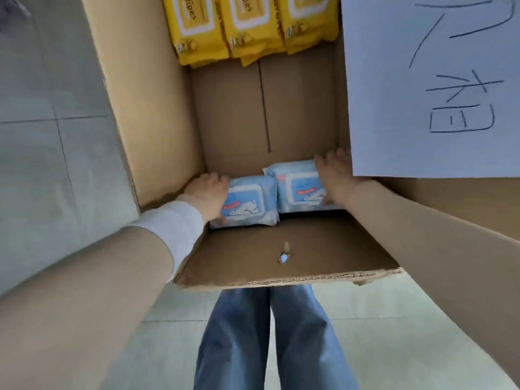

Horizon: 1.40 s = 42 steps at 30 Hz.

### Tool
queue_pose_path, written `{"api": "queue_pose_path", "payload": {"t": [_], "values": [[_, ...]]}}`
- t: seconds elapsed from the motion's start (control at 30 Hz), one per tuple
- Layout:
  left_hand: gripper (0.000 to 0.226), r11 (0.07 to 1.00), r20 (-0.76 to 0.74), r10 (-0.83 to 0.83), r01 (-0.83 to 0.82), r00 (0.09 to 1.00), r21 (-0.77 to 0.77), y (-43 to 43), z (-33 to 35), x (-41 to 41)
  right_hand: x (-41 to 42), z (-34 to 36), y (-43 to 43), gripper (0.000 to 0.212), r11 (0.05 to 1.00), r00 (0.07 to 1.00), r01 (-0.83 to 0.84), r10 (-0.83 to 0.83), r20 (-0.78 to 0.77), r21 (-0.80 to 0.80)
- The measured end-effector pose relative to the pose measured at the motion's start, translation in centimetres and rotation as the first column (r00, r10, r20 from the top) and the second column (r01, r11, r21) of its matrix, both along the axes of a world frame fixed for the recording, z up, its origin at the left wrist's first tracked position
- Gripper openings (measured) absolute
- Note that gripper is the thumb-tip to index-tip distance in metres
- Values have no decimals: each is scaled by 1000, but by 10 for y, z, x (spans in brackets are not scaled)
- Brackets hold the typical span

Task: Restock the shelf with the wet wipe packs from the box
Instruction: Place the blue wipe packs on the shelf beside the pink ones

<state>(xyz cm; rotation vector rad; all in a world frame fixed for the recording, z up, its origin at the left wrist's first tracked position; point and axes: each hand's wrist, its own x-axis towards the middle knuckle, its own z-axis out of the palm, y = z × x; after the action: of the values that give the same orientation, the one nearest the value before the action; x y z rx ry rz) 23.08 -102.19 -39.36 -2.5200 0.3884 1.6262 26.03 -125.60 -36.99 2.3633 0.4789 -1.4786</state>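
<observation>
Wet wipe packs in blue lie side by side at the near end of the cardboard box (157, 108). The left hand (206, 192) clasps the left blue pack (247, 204) by its outer edge. The right hand (334, 175) lies over the outer end of the right blue pack (298, 187); I cannot tell whether it grips. Beyond both hands, past bare cardboard, lie yellow packs (247, 23).

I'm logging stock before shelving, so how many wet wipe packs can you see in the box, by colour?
Blue packs: 2 (left blue pack, right blue pack)
Yellow packs: 3
Total: 5 in view; any lying underneath are hidden.
</observation>
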Motion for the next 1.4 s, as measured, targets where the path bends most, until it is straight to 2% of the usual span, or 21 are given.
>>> {"api": "queue_pose_path", "payload": {"t": [0.1, 0.2, 0.3, 0.43, 0.57, 0.67, 0.73, 0.8, 0.9, 1.0, 1.13, 1.27, 1.33, 1.4], "values": [[90, 998, 25, -69, 69, 997, 7, 1, -13, 7, 17, -6, 5, 94, 997, 996, -73, 72, -54, -32], [94, 998, -28, -54, 54, 998, -17, 2, -14, 18, 28, -8, 8, 86, 993, 988, -108, 103, -115, -39], [91, 999, -75, -36, 33, 996, -42, 4, -10, 25, 30, -7, 8, 83, 999, 991, -42, 39, -127, -27], [87, 998, -96, -30, 24, 995, -62, 6, -1, 32, 28, -3, 6, 90, 993, 984, 116, -116, -133, -8], [77, 990, -144, 128, -136, 981, -48, 5, 16, 37, 21, 12, 7, 92, 967, 962, 256, -255, -94, -1], [72, 968, -102, 237, -244, 966, -62, 2, 32, 39, 12, 29, 11, 95, 979, 980, 199, -198, 26, -48], [67, 931, -41, 351, -353, 935, -94, 2, 43, 40, 5, 40, 14, 87, 976, 971, 215, -211, 113, -29], [64, 885, 38, 452, -442, 891, -149, 0, 53, 41, 0, 47, 15, 73, 947, 936, 320, -319, 149, 18], [64, 799, 170, 596, -559, 785, -223, -1, 65, 41, -7, 47, 17, 59, 786, 774, 612, -619, 136, 95], [65, 712, 293, 702, -635, 649, -300, -2, 70, 40, -15, 47, 19, 67, 589, 578, 779, -808, 118, 218], [69, 657, 366, 754, -625, 546, -421, -3, 81, 43, -23, 53, 22, 65, 396, 399, 853, -915, 65, 341], [73, 627, 427, 779, -561, 459, -541, -5, 109, 51, -30, 69, 29, 67, 353, 350, 831, -933, 89, 430], [70, 582, 444, 813, -553, 377, -596, 1, 131, 54, -34, 82, 32, 69, 238, 247, 830, -968, 51, 505], [68, 500, 414, 865, -547, 283, -671, 13, 158, 55, -36, 101, 31, 69, 66, 99, 821, -995, -27, 568]]}}
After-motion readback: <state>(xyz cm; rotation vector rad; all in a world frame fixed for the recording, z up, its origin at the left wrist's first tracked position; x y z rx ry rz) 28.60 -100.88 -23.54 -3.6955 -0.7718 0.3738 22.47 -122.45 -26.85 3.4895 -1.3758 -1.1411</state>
